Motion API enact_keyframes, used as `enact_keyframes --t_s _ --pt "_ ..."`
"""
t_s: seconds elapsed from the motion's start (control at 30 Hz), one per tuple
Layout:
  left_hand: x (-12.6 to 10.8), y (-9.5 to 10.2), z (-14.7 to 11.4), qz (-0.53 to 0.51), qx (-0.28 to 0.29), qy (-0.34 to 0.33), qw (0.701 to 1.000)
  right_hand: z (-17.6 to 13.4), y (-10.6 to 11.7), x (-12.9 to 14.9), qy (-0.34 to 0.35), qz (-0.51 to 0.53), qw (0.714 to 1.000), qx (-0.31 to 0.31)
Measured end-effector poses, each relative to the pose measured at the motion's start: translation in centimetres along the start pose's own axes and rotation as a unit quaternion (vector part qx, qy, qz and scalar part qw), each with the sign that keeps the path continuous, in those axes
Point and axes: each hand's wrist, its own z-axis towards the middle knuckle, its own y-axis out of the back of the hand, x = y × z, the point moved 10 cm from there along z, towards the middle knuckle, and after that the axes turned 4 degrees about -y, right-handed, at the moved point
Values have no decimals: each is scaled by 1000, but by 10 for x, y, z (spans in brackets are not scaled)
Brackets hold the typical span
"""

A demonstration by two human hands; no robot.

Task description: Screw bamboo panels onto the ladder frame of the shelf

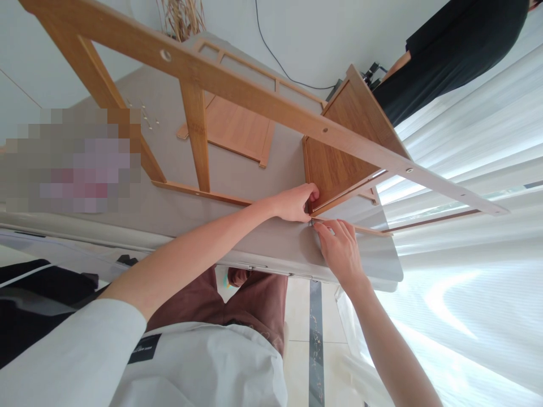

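Note:
My left hand (294, 202) is closed round the near lower corner of an upright wooden panel (339, 150), where it meets the lower rail of the frame. Close by, my right hand (340, 243) pinches a small dark metal piece (312, 223) against that joint; its exact kind is too small to make out. The wooden frame (237, 93) stands on edge, its long upper rail with round holes crossing above both hands. One upright slat (195, 133) links that rail to the lower rail (224, 198) on the table.
On the grey table (271, 175) behind the frame lies a flat wooden panel (237, 127). Several small fittings (148, 120) are scattered at the left. A further slim frame (250, 69) rests at the back. Someone's dark sleeve (449, 53) shows beyond the panel. White curtains (466, 294) hang at the right.

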Motion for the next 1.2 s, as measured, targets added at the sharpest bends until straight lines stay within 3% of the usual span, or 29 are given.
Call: enact_keyframes --t_s 0.4,0.93,1.2 --pt "2 0 0 -1 -3 2 1000 0 0 -1 -5 5 1000 -3" --pt "2 0 -1 6 1 9 1000 2 1 11 37 -79 996 7" --pt "1 0 0 6 0 4 1000 1 -3 1 -10 5 1000 -1"
